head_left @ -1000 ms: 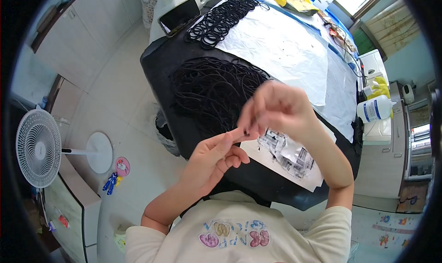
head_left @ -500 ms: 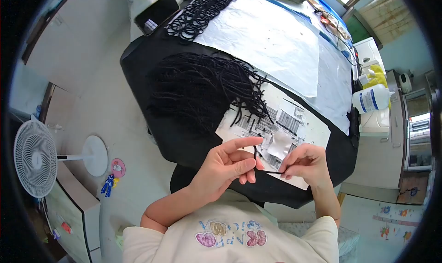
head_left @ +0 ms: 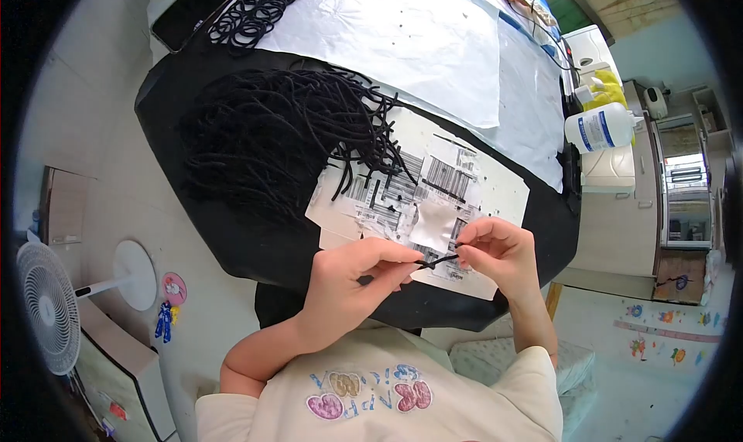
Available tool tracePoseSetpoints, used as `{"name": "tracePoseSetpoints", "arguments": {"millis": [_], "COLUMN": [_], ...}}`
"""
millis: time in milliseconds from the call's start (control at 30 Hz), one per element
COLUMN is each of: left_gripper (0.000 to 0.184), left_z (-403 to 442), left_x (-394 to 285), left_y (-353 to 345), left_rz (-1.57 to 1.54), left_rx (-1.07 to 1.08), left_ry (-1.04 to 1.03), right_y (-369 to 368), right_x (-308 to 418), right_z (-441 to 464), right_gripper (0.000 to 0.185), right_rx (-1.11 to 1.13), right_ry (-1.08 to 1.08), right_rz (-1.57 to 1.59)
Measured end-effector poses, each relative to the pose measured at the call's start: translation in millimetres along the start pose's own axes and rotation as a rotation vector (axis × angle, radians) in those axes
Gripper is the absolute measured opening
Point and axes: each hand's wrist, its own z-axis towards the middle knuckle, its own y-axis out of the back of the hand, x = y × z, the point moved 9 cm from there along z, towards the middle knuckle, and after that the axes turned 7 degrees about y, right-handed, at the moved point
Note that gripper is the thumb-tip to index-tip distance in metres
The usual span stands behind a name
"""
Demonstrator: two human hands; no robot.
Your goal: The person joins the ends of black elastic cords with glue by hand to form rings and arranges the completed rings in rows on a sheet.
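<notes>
Both hands (head_left: pixel 344 279) (head_left: pixel 507 256) pinch a black cord (head_left: pixel 443 260) — nearly straight.

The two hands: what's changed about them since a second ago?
The right hand has come toward the person, from close against the left hand to a little apart, beside it. A short black cord now stretches between them, held by both. The cord pile and white bottle stayed put.

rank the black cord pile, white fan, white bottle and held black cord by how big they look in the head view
1. Black cord pile
2. White fan
3. White bottle
4. Held black cord, judged by its visible stretch; the rest is hidden
</notes>
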Motion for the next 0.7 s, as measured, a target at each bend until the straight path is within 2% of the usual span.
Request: {"name": "tracePoseSetpoints", "arguments": {"millis": [133, 600, 700], "left_gripper": [0.016, 0.021, 0.021], "left_z": [1.3, 0.7, -0.6], "left_x": [-9.4, -13.9, -16.3], "left_y": [0.4, -3.0, -4.0], "left_rz": [0.211, 0.43, 0.45], "left_rx": [-0.102, -0.17, -0.185], "left_ry": [-0.182, -0.292, -0.332], "right_y": [-4.2, -8.0, -7.2], "right_x": [6.8, 17.9, 18.6], "right_z": [1.1, -0.4, 0.4], "right_gripper": [0.014, 0.019, 0.015], "right_rx": [0.018, -0.049, -0.073], "right_ry": [0.126, 0.293, 0.304], "right_rz": [-0.097, -0.559, -0.567]}}
